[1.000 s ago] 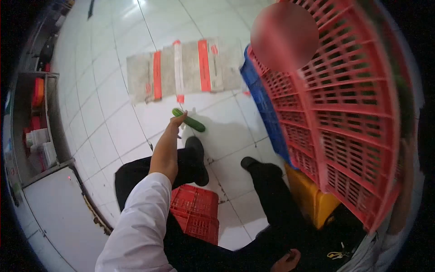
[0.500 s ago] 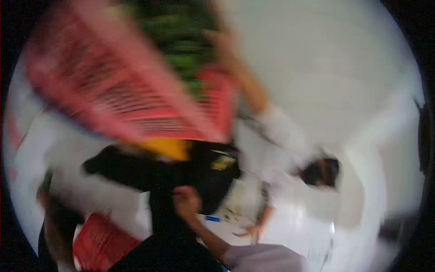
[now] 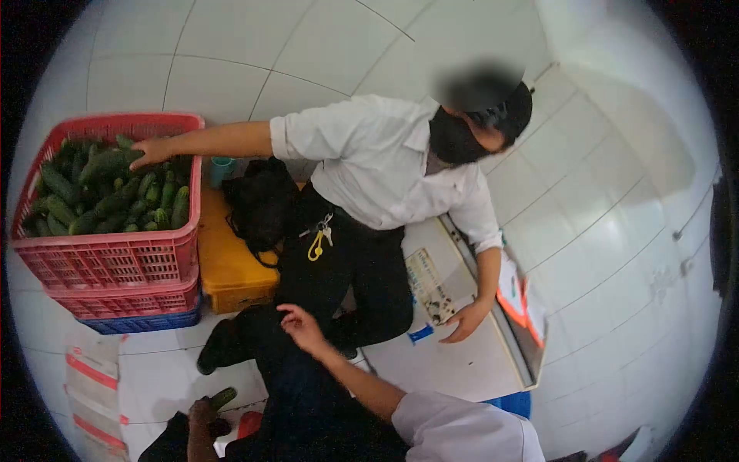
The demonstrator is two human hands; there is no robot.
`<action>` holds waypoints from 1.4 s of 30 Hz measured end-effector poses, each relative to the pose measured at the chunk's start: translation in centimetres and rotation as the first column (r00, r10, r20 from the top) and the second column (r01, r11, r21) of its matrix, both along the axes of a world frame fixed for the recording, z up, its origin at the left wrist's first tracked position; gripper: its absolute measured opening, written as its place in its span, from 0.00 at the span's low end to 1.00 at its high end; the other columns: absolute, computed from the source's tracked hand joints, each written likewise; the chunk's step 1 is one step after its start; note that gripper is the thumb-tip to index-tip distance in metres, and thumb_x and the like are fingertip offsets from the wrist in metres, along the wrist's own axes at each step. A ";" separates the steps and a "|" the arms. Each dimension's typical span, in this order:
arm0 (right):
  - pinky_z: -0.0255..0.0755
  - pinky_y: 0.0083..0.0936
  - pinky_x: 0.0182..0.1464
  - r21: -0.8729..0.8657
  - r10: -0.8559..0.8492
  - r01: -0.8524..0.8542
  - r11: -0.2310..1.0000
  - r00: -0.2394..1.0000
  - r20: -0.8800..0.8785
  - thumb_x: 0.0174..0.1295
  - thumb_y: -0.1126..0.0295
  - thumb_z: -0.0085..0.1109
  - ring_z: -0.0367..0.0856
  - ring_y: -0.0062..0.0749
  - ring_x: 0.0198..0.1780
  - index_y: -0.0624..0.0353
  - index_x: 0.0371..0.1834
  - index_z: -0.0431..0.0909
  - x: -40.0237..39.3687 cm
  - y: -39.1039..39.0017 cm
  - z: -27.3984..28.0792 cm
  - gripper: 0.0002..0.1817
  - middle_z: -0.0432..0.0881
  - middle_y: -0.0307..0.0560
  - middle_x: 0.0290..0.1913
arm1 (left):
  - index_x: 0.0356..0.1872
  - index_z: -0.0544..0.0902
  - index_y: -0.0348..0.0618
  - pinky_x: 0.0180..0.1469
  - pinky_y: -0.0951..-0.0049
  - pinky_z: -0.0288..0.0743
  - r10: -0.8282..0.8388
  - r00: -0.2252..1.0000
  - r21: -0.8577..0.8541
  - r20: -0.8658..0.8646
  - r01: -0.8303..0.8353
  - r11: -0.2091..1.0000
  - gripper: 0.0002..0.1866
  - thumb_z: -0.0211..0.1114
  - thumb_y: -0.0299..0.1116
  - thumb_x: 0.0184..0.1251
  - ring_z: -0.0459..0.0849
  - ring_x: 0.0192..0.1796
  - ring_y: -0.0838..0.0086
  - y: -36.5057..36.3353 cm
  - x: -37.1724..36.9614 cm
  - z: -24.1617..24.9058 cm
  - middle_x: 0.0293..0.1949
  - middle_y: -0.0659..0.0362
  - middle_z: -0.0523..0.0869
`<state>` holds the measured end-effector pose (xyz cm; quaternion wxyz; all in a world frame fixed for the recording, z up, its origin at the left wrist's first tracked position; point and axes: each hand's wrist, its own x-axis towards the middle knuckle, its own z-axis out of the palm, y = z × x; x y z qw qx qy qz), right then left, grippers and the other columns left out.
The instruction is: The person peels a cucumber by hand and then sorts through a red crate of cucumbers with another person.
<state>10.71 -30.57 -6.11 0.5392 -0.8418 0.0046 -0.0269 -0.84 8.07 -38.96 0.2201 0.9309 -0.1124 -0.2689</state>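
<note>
My right hand is raised near the centre, index finger stretched out and fingers somewhat apart, with nothing visible in it. It is over dark trousers, beside a seated person's knee. My left hand does not show. At the lower left, another person's hand holds a cucumber. The seated person in a white shirt has one hand on the cucumbers heaped in a red crate; that person's other hand rests on a white surface.
Below the full crate are another red crate and a blue one. Beside them stands a yellow box with a black bag on it. A teal cup is behind. Papers lie at the right.
The view has turned and sharpened. The crate with cucumbers appears farther away, lower and more to the left. My right hand remains near the centre, with its index finger now stretched out.
</note>
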 end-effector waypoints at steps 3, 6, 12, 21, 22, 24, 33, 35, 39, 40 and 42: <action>0.74 0.21 0.32 0.233 -0.005 0.046 0.971 0.985 -0.174 0.60 0.83 0.52 0.79 0.23 0.34 0.49 0.74 0.60 2.9 -4.8 4.1 0.37 0.82 0.42 0.40 | 0.45 0.78 0.33 0.49 0.49 0.79 0.125 0.992 -0.208 -0.010 -0.125 0.970 0.23 0.69 0.39 0.51 0.84 0.47 0.42 -1.8 0.8 9.2 0.39 0.39 0.86; 0.73 0.19 0.34 0.449 -0.214 0.171 0.877 0.976 0.046 0.60 0.80 0.55 0.79 0.22 0.35 0.46 0.79 0.52 3.9 -6.6 14.8 0.42 0.82 0.44 0.42 | 0.45 0.78 0.33 0.48 0.50 0.79 0.298 0.954 -0.271 -0.017 -0.291 0.917 0.23 0.69 0.38 0.50 0.84 0.45 0.41 -4.7 2.1 22.7 0.38 0.37 0.86; 0.70 0.15 0.37 0.346 0.040 -0.181 0.921 0.925 0.378 0.62 0.83 0.49 0.75 0.16 0.34 0.56 0.55 0.79 3.8 -5.5 20.0 0.20 0.80 0.38 0.38 | 0.51 0.78 0.40 0.43 0.55 0.79 0.406 0.905 -0.388 0.124 -0.333 0.860 0.23 0.66 0.35 0.52 0.85 0.40 0.46 -6.2 0.3 32.1 0.35 0.43 0.86; 0.76 0.32 0.50 0.022 0.858 -0.859 0.511 0.508 -0.073 0.72 0.52 0.53 0.79 0.29 0.44 0.61 0.48 0.79 -4.2 12.2 0.1 0.21 0.82 0.51 0.47 | 0.49 0.82 0.44 0.51 0.63 0.78 0.426 0.840 -0.451 0.335 -0.254 0.856 0.21 0.71 0.30 0.50 0.85 0.47 0.54 -4.5 -4.6 35.8 0.43 0.49 0.86; 0.77 0.31 0.39 0.430 0.776 -0.660 0.615 0.410 -0.480 0.72 0.47 0.51 0.80 0.26 0.36 0.59 0.45 0.82 -6.4 12.4 2.1 0.24 0.84 0.51 0.39 | 0.49 0.82 0.45 0.51 0.63 0.78 0.420 0.832 -0.402 0.362 -0.267 0.876 0.21 0.71 0.30 0.50 0.85 0.47 0.53 -3.8 -5.6 36.5 0.43 0.49 0.86; 0.75 0.29 0.32 0.170 0.846 -0.868 0.466 0.382 -0.372 0.70 0.44 0.53 0.79 0.24 0.28 0.58 0.44 0.83 -6.8 14.6 -5.4 0.25 0.85 0.46 0.30 | 0.49 0.83 0.46 0.50 0.61 0.79 0.343 0.842 -0.215 0.416 -0.275 0.937 0.21 0.72 0.32 0.50 0.85 0.46 0.52 -1.8 -7.1 35.8 0.43 0.51 0.86; 0.77 0.32 0.47 -0.199 0.774 -0.821 0.535 0.571 -0.274 0.66 0.50 0.60 0.85 0.37 0.43 0.57 0.47 0.84 -4.7 13.0 -4.4 0.21 0.86 0.52 0.42 | 0.47 0.80 0.34 0.48 0.67 0.78 0.748 0.663 -0.560 -0.008 -0.623 0.546 0.19 0.72 0.34 0.59 0.85 0.42 0.70 -5.1 -8.5 36.8 0.36 0.54 0.86; 0.77 0.33 0.47 0.056 0.785 -0.784 0.618 0.611 -0.103 0.66 0.59 0.60 0.85 0.39 0.44 0.55 0.54 0.80 -0.9 12.4 -3.7 0.18 0.84 0.51 0.42 | 0.46 0.80 0.33 0.46 0.69 0.78 0.631 0.691 -0.655 -0.354 -0.664 0.360 0.18 0.72 0.35 0.59 0.85 0.40 0.71 -5.0 -9.1 32.2 0.35 0.55 0.86; 0.76 0.28 0.41 0.114 0.204 -0.286 0.951 0.863 0.463 0.65 0.71 0.59 0.82 0.37 0.39 0.57 0.63 0.73 5.5 12.0 14.0 0.22 0.81 0.49 0.41 | 0.45 0.80 0.34 0.41 0.71 0.79 0.608 0.701 -0.540 -0.373 -0.697 0.472 0.14 0.69 0.31 0.63 0.85 0.36 0.74 -5.3 -6.9 32.1 0.34 0.56 0.86; 0.75 0.27 0.41 0.062 0.274 -0.346 0.936 0.827 0.491 0.66 0.70 0.59 0.81 0.35 0.38 0.57 0.62 0.75 5.4 12.2 16.2 0.20 0.82 0.48 0.40 | 0.46 0.80 0.34 0.40 0.72 0.79 0.608 0.692 -0.545 -0.389 -0.705 0.454 0.14 0.68 0.31 0.64 0.85 0.36 0.74 -5.3 -7.2 32.1 0.34 0.56 0.86; 0.74 0.25 0.42 -0.039 0.399 -0.443 0.895 0.760 0.513 0.67 0.68 0.59 0.81 0.29 0.37 0.58 0.59 0.77 4.0 12.5 18.1 0.18 0.84 0.46 0.39 | 0.44 0.79 0.37 0.35 0.71 0.79 0.586 0.566 -0.619 -0.579 -0.773 0.135 0.14 0.66 0.38 0.67 0.83 0.31 0.74 -4.0 -7.1 30.0 0.31 0.57 0.84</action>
